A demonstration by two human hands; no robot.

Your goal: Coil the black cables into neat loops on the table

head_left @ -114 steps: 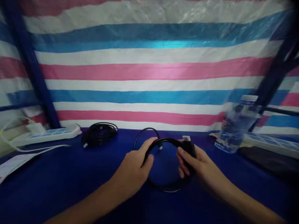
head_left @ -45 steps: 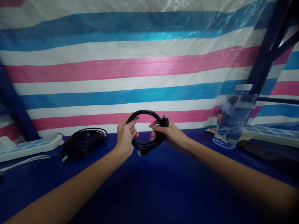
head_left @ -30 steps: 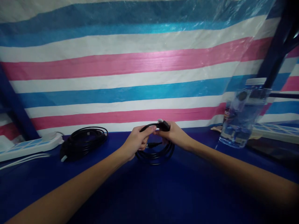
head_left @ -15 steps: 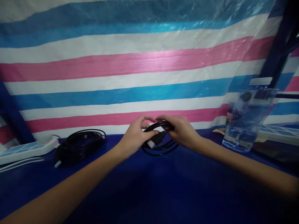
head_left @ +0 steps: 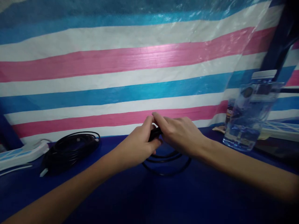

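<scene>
A coiled black cable (head_left: pixel 167 161) hangs partly onto the dark blue table (head_left: pixel 149 199) in the middle of the view. My left hand (head_left: pixel 137 144) is closed around the coil's upper left part. My right hand (head_left: pixel 181 135) lies over the top of the coil, its fingers curled on the cable beside the left fingertips. Both hands touch at the top of the coil. The cable's plugs are hidden under the hands.
A second coiled black cable (head_left: pixel 67 151) lies at the left, next to a white and blue power strip (head_left: pixel 18 152). A clear water bottle (head_left: pixel 251 112) stands at the right, with another power strip (head_left: pixel 280 130) behind it. A striped tarp (head_left: pixel 130 62) forms the back wall.
The hands brought the coil down from the air toward the table and closed together over its top. The view shifted slightly left and down.
</scene>
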